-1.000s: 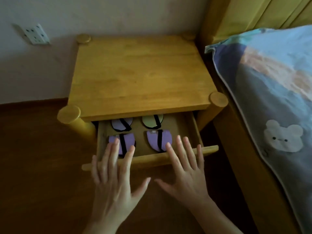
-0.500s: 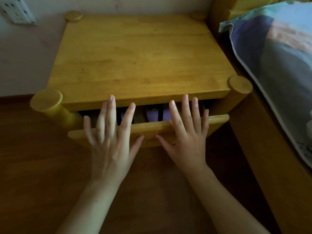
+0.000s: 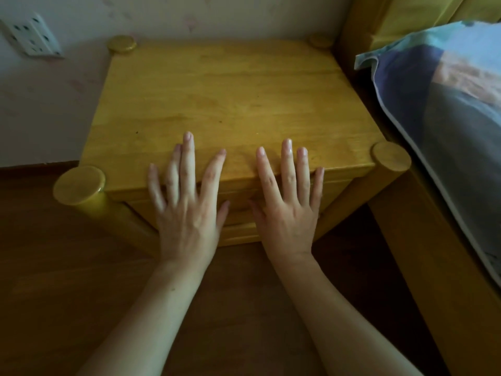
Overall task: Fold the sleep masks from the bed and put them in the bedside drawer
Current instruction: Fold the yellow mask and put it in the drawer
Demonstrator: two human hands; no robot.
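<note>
Dark wood floor lying bare in front of and left of the yellow nightstand. Drawer shut flush under the top's front edge, sleep masks hidden inside, none visible. Left hand and right hand flat against the drawer front, side by side, fingers spread, gripping nothing, fingertips overlapping the top's front edge. Bed tight against the nightstand's right side; wall with socket close behind.
</note>
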